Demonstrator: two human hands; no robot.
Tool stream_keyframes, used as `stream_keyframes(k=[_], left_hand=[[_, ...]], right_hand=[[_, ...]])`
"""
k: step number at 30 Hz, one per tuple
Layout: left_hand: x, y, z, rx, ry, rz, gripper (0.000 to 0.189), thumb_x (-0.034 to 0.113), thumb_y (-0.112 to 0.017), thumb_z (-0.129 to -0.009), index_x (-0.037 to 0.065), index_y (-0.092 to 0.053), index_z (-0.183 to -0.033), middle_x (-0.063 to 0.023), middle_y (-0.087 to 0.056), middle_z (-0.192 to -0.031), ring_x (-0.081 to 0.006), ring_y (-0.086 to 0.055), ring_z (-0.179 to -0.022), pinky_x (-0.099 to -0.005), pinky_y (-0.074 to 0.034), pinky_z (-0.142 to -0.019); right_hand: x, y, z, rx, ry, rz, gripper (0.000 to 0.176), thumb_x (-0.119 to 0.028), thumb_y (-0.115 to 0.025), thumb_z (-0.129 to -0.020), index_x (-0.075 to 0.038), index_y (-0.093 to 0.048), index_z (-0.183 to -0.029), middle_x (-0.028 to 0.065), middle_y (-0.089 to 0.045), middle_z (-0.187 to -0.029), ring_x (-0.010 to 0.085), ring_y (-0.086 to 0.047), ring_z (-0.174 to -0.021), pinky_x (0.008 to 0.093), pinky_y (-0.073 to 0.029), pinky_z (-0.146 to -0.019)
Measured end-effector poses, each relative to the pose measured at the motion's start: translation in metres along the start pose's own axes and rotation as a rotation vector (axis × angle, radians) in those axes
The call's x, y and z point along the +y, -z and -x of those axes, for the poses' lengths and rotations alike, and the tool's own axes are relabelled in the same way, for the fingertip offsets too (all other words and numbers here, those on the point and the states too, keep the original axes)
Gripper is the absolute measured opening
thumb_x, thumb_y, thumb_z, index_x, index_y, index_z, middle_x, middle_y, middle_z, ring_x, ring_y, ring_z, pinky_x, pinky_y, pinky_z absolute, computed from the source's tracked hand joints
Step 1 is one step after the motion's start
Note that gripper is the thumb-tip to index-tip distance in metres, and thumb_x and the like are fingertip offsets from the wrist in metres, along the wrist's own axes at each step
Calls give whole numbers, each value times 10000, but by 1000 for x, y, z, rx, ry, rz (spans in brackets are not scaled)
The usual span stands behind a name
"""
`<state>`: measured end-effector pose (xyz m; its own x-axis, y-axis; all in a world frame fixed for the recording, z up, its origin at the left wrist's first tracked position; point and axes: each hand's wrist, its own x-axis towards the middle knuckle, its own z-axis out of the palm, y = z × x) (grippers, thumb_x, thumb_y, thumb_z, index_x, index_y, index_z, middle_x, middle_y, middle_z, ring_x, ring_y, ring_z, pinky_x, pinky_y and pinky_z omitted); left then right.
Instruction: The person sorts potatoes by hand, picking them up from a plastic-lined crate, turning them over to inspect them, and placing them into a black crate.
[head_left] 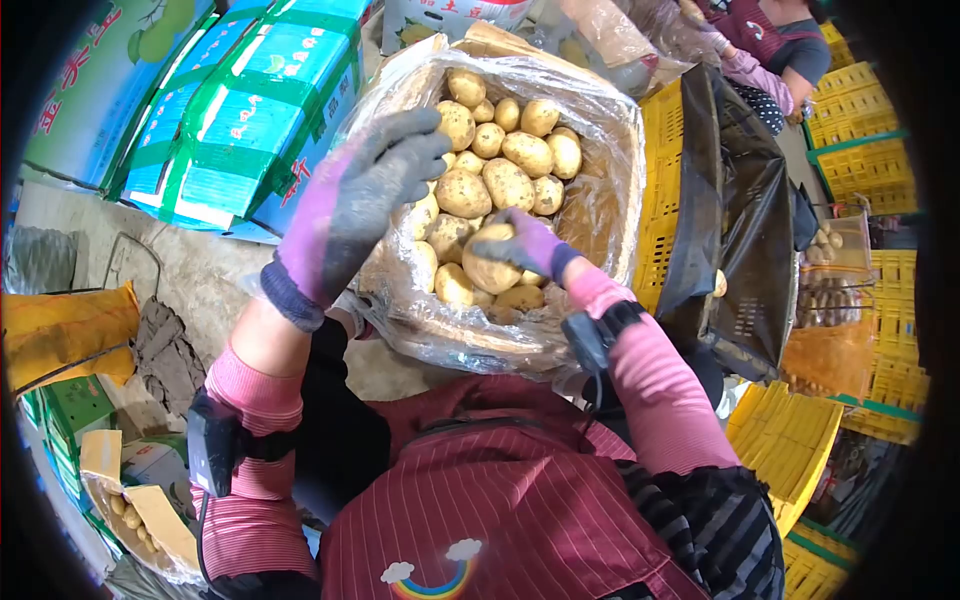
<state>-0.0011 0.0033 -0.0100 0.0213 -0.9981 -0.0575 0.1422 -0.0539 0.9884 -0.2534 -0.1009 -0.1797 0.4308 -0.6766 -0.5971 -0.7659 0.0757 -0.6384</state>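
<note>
A cardboard box lined with a clear plastic bag stands in front of me, holding many potatoes with brown specks. My right hand, in a purple and grey glove, is closed on a large potato over the near part of the pile. My left hand, in the same kind of glove, is over the box's left side with its fingers stretched toward the potatoes. Nothing shows in its grasp, though its palm is hidden.
Taped blue cartons stand to the left. A yellow crate draped with black sheeting flanks the box on the right. Yellow crates are stacked farther right. Another person is at the upper right. An open potato carton lies lower left.
</note>
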Motion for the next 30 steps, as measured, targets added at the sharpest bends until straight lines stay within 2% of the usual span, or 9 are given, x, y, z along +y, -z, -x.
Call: stream_keyframes(k=[3,6,9,11,13,14,26,29,30], left_hand=[[-25,-6,-7,-93,24,-109,586,221,-573,-1018,-69,-372,-1487,-208,-510,-1441,-251,-504,-1341,-352,-414,-1109],[-38,-20,-4,-283,125,-99,805,91,-681,-927,0,-216,-1577,-197,-380,-1550,-239,-420,-1402,-348,-391,-1134],[-49,-48,3,-417,100,-22,967,65,-737,-871,18,-107,-1603,-183,-368,-1560,-252,-420,-1401,-359,-393,-1130],[-39,-55,6,-346,16,-149,960,100,-768,-854,14,-166,-1597,-187,-385,-1549,-254,-423,-1400,-366,-396,-1126],[-35,-58,5,-271,-64,-211,953,135,-810,-818,6,-249,-1577,-198,-418,-1525,-253,-433,-1394,-371,-394,-1126],[-36,-63,7,-238,-44,-190,934,235,-850,-811,9,-321,-1547,-199,-444,-1505,-265,-447,-1385,-388,-374,-1149],[-60,-81,-4,-248,-315,-326,634,138,-766,-880,27,-505,-1447,-145,-534,-1439,-207,-523,-1309,-344,-427,-1099],[-69,-74,-17,-251,-41,153,509,87,-691,-923,16,-543,-1404,-134,-598,-1366,-196,-581,-1237,-323,-468,-1058],[-64,-73,-17,-221,-43,84,493,72,-662,-933,11,-535,-1406,-129,-621,-1331,-198,-601,-1210,-319,-481,-1045]], right_hand=[[-18,21,50,106,186,-696,610,-428,-666,-969,19,-515,-1356,122,-657,-1215,201,-655,-1103,332,-544,-945],[-26,26,79,-24,316,-1289,505,-368,-467,-1078,-13,-466,-1438,133,-604,-1364,235,-627,-1212,375,-521,-1034],[-55,22,119,10,330,-1357,520,-394,-444,-1082,-31,-457,-1455,137,-597,-1379,236,-614,-1231,396,-490,-1070],[-57,19,134,-38,402,-1366,600,-368,-556,-1038,14,-412,-1478,157,-531,-1445,217,-530,-1328,366,-451,-1100],[-59,25,155,406,603,-378,775,-332,-669,-969,27,-291,-1543,183,-411,-1537,239,-386,-1437,361,-349,-1170],[-60,24,163,339,605,-445,936,-278,-766,-887,25,-207,-1573,192,-328,-1581,254,-317,-1467,360,-308,-1187],[-44,30,169,261,571,-737,961,-121,-842,-763,-2,-295,-1543,148,-417,-1502,242,-423,-1390,375,-367,-1159],[-37,19,163,228,572,-799,942,-162,-835,-774,-5,-306,-1537,152,-437,-1486,255,-443,-1379,379,-376,-1155],[-35,16,163,205,585,-822,924,-209,-825,-795,-7,-309,-1535,158,-446,-1480,267,-455,-1375,385,-384,-1152]])
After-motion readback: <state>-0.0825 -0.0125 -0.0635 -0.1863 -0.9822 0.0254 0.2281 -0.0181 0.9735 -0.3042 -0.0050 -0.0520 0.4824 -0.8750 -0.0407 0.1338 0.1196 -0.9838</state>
